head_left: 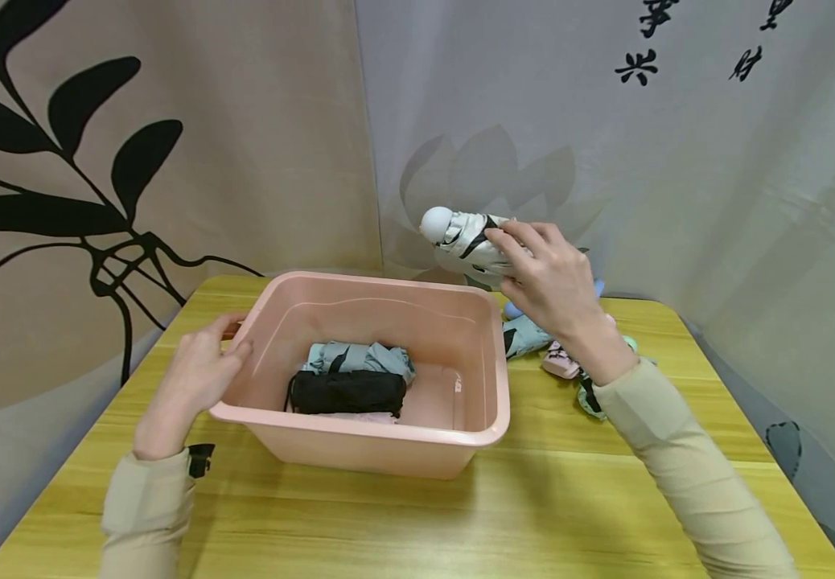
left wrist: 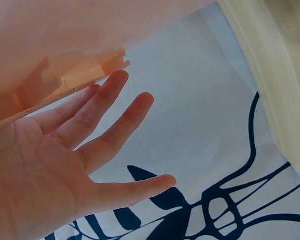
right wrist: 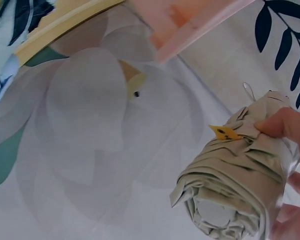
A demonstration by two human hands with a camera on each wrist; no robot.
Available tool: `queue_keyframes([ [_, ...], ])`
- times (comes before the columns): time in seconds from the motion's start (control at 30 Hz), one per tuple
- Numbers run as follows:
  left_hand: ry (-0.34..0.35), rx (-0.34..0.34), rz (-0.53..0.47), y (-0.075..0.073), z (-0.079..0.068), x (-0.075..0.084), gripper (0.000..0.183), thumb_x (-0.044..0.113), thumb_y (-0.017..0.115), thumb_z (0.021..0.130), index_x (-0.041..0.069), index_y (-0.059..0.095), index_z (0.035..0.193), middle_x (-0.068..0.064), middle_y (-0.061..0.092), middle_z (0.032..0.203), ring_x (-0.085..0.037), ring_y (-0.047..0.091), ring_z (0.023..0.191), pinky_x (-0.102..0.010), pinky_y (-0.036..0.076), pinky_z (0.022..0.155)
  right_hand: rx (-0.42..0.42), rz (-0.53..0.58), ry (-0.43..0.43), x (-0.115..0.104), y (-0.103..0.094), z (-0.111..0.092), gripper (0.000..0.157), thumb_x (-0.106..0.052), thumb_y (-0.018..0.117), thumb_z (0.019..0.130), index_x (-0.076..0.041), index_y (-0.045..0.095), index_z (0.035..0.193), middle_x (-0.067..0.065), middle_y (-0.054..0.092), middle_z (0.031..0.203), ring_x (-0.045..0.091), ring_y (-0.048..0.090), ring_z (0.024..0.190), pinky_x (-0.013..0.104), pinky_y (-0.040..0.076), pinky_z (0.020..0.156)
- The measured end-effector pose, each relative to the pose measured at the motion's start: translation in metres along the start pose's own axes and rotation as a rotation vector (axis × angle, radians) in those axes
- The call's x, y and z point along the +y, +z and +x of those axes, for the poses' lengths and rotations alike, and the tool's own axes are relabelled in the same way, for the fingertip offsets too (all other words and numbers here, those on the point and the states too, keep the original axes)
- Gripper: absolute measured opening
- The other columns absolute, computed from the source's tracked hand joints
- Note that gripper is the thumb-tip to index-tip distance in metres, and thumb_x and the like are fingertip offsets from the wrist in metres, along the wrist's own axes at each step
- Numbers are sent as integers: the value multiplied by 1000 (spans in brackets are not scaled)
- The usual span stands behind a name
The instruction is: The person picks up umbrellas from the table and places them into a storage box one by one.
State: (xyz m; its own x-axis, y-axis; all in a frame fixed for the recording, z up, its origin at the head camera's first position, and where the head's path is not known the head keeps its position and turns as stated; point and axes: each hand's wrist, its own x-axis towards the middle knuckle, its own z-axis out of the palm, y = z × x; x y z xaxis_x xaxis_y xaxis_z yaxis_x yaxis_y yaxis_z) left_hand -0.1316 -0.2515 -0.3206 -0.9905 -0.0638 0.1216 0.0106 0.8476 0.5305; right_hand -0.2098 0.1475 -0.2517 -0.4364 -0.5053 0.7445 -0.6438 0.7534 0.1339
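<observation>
A folded white umbrella (head_left: 471, 240) with dark markings and a round white end is gripped by my right hand (head_left: 551, 277), raised above the table behind the tub's right corner. Its rolled cloth (right wrist: 235, 175) and a small yellow tag (right wrist: 224, 133) show in the right wrist view. My left hand (head_left: 196, 370) rests against the left rim of a pink plastic tub (head_left: 374, 438); the left wrist view shows that hand's fingers (left wrist: 117, 135) spread and fairly straight beneath the rim. Inside the tub lie a grey-blue folded umbrella (head_left: 359, 359), a black rolled one (head_left: 348, 392) and something pale pink, mostly covered.
Right of the tub, partly behind my right forearm, several more folded umbrellas lie on the wooden table (head_left: 388, 531), among them a light blue one (head_left: 524, 336) and a pink one (head_left: 561, 362). A printed curtain (head_left: 280, 161) hangs behind the table.
</observation>
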Motion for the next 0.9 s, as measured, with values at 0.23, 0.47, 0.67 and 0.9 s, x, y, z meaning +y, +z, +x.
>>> queue_keyframes([
  [0.23,0,-2,0,0,0,0,49,29,40,95,0,40,134,-27,50,126,-45,47,112,-56,42,85,-18,9,-69,-17,1,18,47,-2,58,70,-12,59,117,8,61,115,29,56,102,47,53,62],
  [0.47,6,-3,12,0,0,-1,49,30,38,95,0,41,134,-27,50,127,-47,45,113,-57,41,85,-40,25,-132,-35,7,33,49,-5,58,68,-12,60,116,6,61,115,27,57,99,44,54,59],
  [0.67,5,-2,10,0,0,-1,50,31,38,95,0,40,134,-26,50,127,-47,46,113,-57,41,85,-81,32,-183,-51,14,44,48,-6,60,69,-14,59,116,4,61,115,26,58,94,40,53,56],
  [0.9,5,-3,8,0,0,-1,49,31,38,95,0,40,134,-26,50,127,-46,46,113,-57,41,85,-172,55,-204,-69,23,54,44,-9,63,74,-15,58,118,1,60,116,25,58,95,38,53,53],
])
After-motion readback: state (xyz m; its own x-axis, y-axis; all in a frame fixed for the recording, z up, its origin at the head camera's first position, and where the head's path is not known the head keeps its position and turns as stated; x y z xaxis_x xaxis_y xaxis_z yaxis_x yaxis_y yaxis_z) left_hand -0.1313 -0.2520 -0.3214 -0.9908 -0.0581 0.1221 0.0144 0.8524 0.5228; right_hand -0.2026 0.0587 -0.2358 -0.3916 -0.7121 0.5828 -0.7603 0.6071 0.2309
